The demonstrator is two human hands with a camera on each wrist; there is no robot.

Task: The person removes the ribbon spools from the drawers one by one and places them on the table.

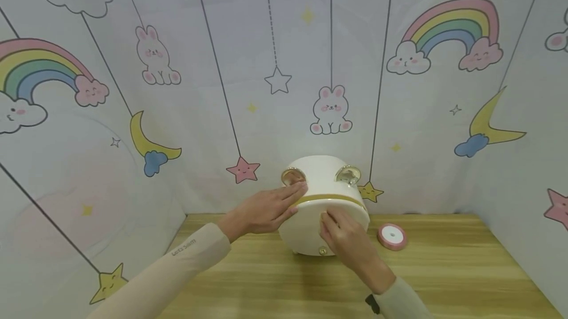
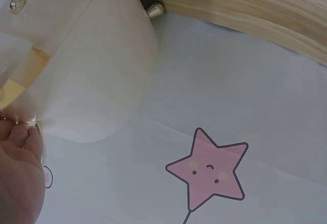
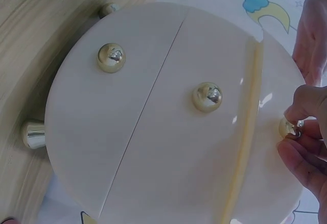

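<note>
2 hands are on a white rounded box (image 1: 321, 173): it lies directly under the left hand (image 1: 268, 210) and straight ahead of the right hand (image 1: 350, 245). On the right, thumb and fingers are clamped on a gold knob (image 3: 287, 128) on the box's front face. The left fingers lie extended and close together across the top edge, the thumb apart from them. Just beyond the left fingertips is 1 gold ear-shaped piece (image 1: 294, 176); its match (image 1: 348, 175) stands farther off, ahead of the right hand. 2 more gold knobs (image 3: 208, 97) sit below the right fingertips, toward the wooden table (image 1: 248, 279). A yellow-gold strip (image 1: 326, 196) runs between the 2 hands' fingertips. Right of the right hand, near but apart, lies a pink-edged spool (image 1: 392, 236).
</note>
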